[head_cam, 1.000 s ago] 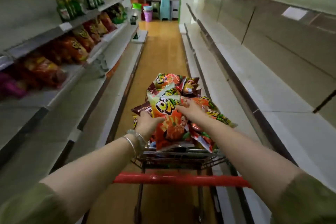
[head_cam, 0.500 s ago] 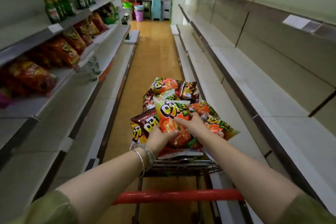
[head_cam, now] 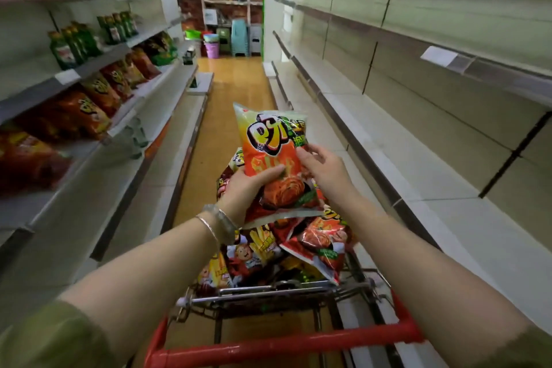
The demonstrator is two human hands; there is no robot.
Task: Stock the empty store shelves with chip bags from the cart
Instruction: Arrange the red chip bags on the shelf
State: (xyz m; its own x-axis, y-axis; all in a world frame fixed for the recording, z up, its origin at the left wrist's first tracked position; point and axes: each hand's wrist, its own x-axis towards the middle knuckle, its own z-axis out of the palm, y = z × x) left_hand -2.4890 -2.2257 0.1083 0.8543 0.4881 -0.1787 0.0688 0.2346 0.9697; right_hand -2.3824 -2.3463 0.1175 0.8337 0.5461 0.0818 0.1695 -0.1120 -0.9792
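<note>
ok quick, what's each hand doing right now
left hand: closed, holding the orange chip bag above the cart
right hand: closed, seems to pinch that bag's right edge

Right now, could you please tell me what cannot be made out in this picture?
Cart: how many bags it holds; head view, the top bags cover the basket.
Right hand: whether it grips or only touches the bag the left hand holds; head view, its own back hides the contact.
Near left-shelf bags: labels; head view, blurred at the edge.
</note>
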